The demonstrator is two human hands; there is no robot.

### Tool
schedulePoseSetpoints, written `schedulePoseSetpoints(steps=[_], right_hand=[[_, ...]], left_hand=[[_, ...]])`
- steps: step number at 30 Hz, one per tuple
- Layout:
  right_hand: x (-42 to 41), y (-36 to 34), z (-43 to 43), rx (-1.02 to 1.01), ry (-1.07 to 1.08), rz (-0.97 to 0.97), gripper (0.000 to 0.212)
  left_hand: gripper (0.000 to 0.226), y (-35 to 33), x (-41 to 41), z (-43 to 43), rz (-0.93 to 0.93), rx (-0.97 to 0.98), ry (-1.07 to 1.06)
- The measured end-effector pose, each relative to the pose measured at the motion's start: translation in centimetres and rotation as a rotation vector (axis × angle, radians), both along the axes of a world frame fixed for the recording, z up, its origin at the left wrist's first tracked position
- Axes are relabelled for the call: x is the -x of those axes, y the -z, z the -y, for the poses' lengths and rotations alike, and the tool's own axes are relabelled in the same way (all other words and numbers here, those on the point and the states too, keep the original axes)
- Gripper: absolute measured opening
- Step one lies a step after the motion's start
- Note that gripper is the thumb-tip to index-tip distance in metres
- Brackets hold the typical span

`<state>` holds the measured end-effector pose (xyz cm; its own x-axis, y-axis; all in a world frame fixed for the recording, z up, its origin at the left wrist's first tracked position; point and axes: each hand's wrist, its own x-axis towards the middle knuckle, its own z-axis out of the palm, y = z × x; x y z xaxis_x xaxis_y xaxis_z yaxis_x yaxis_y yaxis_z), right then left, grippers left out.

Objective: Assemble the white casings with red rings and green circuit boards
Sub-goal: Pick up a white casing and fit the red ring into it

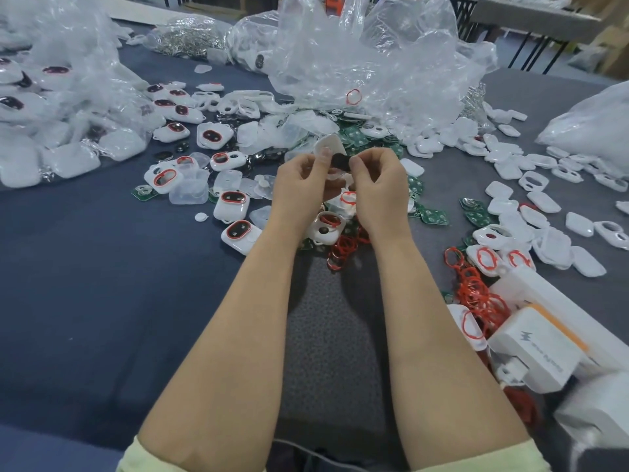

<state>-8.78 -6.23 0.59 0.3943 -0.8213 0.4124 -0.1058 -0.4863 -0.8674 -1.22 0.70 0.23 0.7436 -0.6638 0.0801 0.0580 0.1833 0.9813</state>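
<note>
My left hand and my right hand meet above the table's middle. Together they pinch a white casing with a dark round part set against it. Just below my hands lies a casing with a red ring, and another ringed casing lies under my left wrist. Loose red rings lie between my forearms, with more red rings at the right. Green circuit boards are scattered right of my hands.
Assembled casings lie left of my hands. Empty white casings spread over the right side. Crumpled clear plastic bags fill the back, another bag of casings the far left. White boxes stand at the right front.
</note>
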Motion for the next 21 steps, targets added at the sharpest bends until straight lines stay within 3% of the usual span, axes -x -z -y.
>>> schedulePoseSetpoints(steps=[10,14,18,21], right_hand=[[0.04,-0.22,-0.54,0.223,-0.005,-0.096,0.009],[-0.18,-0.07,-0.58,0.171,0.018,-0.086,0.007],[-0.37,-0.08,-0.71,0.021,-0.008,-0.047,0.016],[-0.28,-0.03,-0.54,-0.059,-0.069,-0.078,0.011]], left_hand=[[0.025,-0.01,0.04,-0.28,0.06,-0.029,0.011],[0.012,-0.18,0.21,-0.42,0.148,-0.059,0.053],[0.011,-0.27,0.12,-0.39,0.188,-0.114,0.012],[0.014,-0.1,-0.04,-0.46,0.213,-0.137,-0.007]])
